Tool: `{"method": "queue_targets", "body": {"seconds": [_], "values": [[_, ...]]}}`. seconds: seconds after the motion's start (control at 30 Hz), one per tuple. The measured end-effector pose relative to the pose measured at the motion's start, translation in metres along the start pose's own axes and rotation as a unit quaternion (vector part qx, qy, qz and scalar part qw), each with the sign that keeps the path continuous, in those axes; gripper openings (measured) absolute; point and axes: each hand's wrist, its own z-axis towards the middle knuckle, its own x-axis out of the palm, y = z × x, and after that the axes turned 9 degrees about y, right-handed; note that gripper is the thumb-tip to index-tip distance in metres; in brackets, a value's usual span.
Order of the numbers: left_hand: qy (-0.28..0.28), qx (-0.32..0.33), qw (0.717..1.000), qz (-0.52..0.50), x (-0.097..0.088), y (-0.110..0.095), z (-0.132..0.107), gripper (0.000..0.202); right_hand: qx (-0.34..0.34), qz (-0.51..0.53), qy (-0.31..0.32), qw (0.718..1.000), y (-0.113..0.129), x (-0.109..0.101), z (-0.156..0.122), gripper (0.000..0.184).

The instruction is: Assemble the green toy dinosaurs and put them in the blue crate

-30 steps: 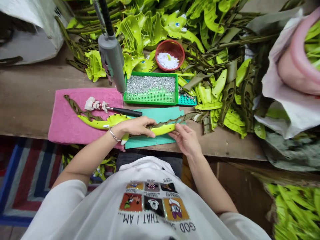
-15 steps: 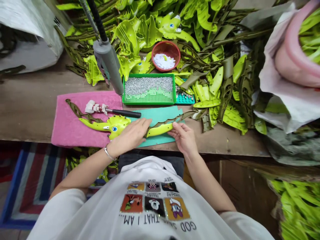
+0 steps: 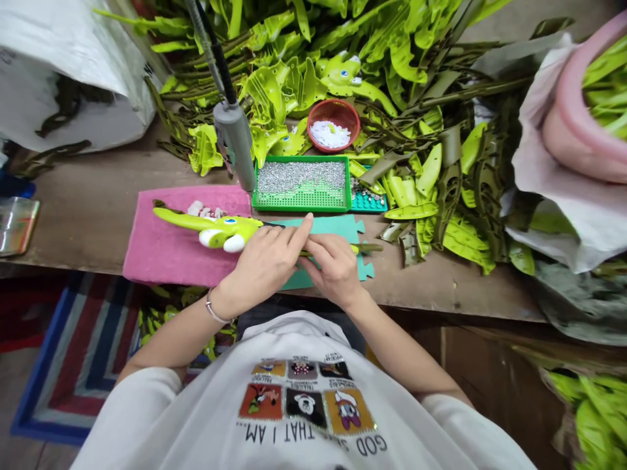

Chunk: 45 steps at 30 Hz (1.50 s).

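A long lime-green plastic toy dinosaur lies across the pink towel and the teal foam mat at the table's front edge. My left hand presses down on its middle, fingers together and one fingertip stretched forward. My right hand lies beside it, fingers curled over the toy's tail end, whose tip pokes out to the right. Both hands cover the middle of the toy.
A grey hanging screwdriver dangles just behind the towel. Behind the mat stand a green tray of small screws, a small teal tray and a red bowl of white bits. Heaps of green plastic shells fill the back and right.
The toy has been turned over, its head now showing a white underside. Both hands have come together over its middle. The camera view has shifted.
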Motion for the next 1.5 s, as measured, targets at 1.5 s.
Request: {"method": "queue_targets", "body": {"seconds": [1.5], "values": [[-0.057, -0.101, 0.968, -0.221, 0.043, 0.056, 0.068, 0.028, 0.098, 0.081, 0.156, 0.980, -0.122, 0.009, 0.078, 0.036]]}}
